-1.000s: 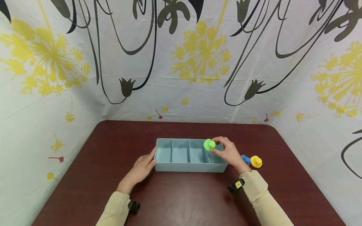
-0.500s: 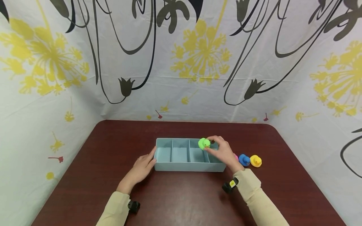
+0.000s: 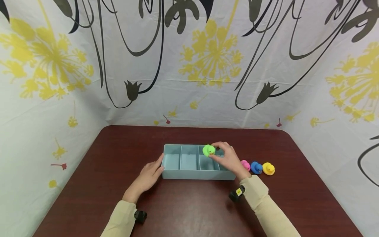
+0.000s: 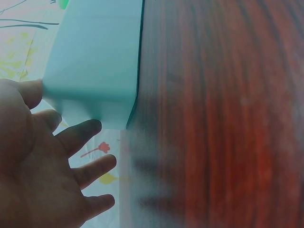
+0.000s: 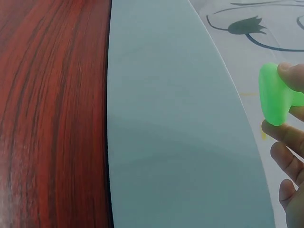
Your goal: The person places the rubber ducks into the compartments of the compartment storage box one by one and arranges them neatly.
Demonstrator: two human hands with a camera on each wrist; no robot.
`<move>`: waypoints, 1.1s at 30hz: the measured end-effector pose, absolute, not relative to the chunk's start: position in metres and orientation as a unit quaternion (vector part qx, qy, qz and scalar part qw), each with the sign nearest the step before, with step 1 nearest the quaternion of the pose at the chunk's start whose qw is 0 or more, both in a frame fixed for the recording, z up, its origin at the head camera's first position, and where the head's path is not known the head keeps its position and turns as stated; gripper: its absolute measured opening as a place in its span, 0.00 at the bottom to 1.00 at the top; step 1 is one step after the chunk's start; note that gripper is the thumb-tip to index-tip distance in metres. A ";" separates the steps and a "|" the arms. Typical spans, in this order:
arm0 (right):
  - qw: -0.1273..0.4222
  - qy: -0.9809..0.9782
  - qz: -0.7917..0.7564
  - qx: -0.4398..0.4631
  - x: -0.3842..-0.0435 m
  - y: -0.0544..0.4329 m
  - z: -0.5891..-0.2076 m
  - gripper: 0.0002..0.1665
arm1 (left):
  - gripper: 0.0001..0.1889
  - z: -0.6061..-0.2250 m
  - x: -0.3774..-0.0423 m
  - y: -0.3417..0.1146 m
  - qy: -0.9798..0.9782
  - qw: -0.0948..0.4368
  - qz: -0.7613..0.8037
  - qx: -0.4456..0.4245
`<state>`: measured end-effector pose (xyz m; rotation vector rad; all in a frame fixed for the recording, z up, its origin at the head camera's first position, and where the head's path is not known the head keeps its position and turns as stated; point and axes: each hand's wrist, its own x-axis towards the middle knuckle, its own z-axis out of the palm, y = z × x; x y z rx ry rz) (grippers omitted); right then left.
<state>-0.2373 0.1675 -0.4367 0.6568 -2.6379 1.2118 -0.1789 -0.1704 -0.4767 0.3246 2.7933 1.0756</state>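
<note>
Shifted left since the earlier head frame, the bright-green toy duck, pinched by the right hand, appears over the third compartment from the left of a pale-blue rectangular box; a yellow label at that wrist is too small to read. Left wrist view: the left hand, fingers spread, touches the box's end. Right wrist view: thumb and finger grip the duck.

A smooth, matt, plastic-looking tray sits mid-frame on a glossy, wood-grained surface; the green duck looks smooth and rubbery, the upper-frame backdrop creased cloth.
</note>
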 end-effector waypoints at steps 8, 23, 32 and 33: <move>0.080 -0.877 0.402 0.250 -0.243 0.153 -0.434 0.20 | 0.30 -0.476 -0.179 -0.171 0.925 0.064 0.360 0.105; 0.071 -0.879 0.388 0.268 -0.245 0.128 -0.437 0.19 | 0.30 -0.477 -0.179 -0.171 0.922 0.063 0.366 0.105; 0.062 -0.877 0.392 0.272 -0.244 0.111 -0.435 0.19 | 0.30 -0.475 -0.177 -0.171 0.920 0.065 0.373 0.103; 0.061 -0.878 0.391 0.271 -0.244 0.110 -0.435 0.19 | 0.30 -0.475 -0.177 -0.171 0.919 0.065 0.374 0.103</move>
